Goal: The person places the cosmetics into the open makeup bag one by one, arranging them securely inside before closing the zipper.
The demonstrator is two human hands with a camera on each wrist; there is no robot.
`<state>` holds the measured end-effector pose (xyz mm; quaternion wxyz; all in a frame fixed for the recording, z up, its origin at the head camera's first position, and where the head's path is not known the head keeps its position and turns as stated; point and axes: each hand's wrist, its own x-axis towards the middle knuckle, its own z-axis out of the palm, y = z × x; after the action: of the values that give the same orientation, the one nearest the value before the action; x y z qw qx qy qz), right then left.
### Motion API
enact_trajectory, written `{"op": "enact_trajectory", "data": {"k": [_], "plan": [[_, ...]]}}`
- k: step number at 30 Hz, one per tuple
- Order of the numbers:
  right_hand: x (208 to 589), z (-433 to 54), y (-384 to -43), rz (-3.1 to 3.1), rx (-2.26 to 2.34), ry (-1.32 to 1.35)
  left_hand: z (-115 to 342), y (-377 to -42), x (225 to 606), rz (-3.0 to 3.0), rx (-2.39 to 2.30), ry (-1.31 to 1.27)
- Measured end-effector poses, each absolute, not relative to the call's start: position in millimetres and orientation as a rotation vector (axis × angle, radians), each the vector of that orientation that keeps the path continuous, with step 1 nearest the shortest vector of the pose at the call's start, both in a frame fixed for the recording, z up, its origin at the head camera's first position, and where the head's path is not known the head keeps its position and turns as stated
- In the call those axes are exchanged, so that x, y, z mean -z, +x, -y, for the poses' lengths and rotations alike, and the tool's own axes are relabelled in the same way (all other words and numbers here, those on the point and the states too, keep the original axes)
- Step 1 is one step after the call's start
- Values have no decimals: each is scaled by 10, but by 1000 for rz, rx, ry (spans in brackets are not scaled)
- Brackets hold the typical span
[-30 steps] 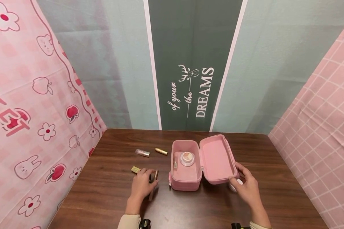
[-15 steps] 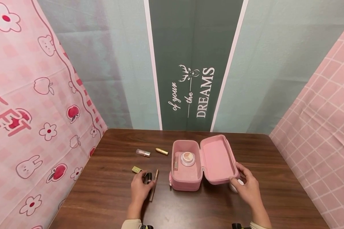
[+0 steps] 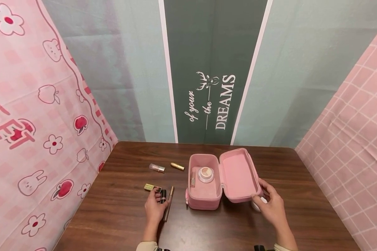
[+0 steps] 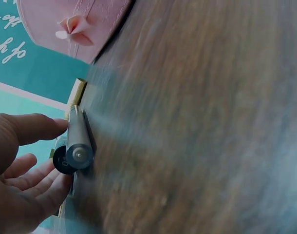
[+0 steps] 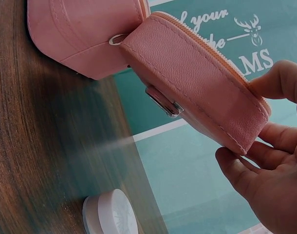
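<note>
Counting loose pieces on the worktop (image 3: pixel 286 167), we find six: one clear pink tube (image 3: pixel 157 168), one gold tube (image 3: pixel 177 166), one yellow-labelled piece (image 3: pixel 152 188), one black tube (image 3: pixel 163 195), one slim brown stick (image 3: pixel 167 210) and one round white-topped jar (image 5: pixel 112 212). We see one pink case (image 3: pixel 204 204), standing upright with its one lid (image 3: pixel 238 176) swung out to the right. Inside the case are a slim tube (image 3: pixel 193 180) along the left wall and, towards the middle, a round three-coloured palette (image 3: pixel 205 172); it seems to sit on a wider clear round base, though from up here we cannot be certain.

Our left hand (image 3: pixel 154 206) has its fingers and thumb curled about the black tube, pinching it at the sides, with the brown stick lying just beside. Our right hand (image 3: pixel 271 206) pinches the near corner of the lid, thumb on the rim and fingers beneath; the white-topped jar stands near it.
</note>
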<state>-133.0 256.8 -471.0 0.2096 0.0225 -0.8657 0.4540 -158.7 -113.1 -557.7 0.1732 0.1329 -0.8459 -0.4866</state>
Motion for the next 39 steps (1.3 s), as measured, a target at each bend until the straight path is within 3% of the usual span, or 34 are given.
{"op": "enact_trajectory", "data": {"k": [39], "plan": [[4713, -2580, -1349, 2418, -1254, 72, 1079, -1663, 5526, 2211, 1312, 369]]}}
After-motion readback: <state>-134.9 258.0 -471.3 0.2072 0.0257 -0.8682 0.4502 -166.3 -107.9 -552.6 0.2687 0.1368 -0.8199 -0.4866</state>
